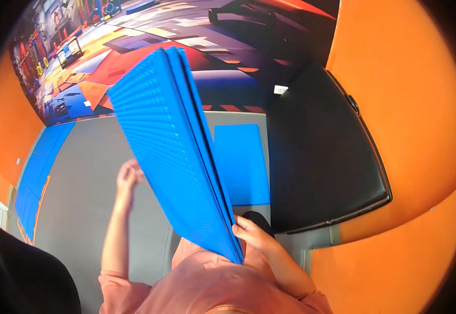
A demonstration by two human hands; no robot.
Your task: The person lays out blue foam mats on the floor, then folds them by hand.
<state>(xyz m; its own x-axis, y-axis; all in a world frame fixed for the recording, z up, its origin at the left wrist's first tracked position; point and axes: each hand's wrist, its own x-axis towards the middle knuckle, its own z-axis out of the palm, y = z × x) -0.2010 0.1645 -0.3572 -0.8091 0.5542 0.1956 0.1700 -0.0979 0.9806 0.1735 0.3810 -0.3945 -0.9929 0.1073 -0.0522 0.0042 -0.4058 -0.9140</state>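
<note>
Floor [94, 193], grey and broad underneath; black padded panel [322, 157] standing off to the right. Folded blue mat [160, 146] held up tilted before the torso, upper end well above both hands, lower corner close to the pink shirt [202, 277]. Flat blue mat [241, 162] lying on the floor just beyond. Right hand [254, 235] closed at the low side edge, thumb and fingers pinching the layers. Left hand [128, 175] loosely spread, fingers bent beside the opposite edge (touching or not, impossible to tell). Could tip over toward the top, being tall and gripped so low on one side. Could also fan open along the visible gap between layers, with only that pinch seen holding them together.
</note>
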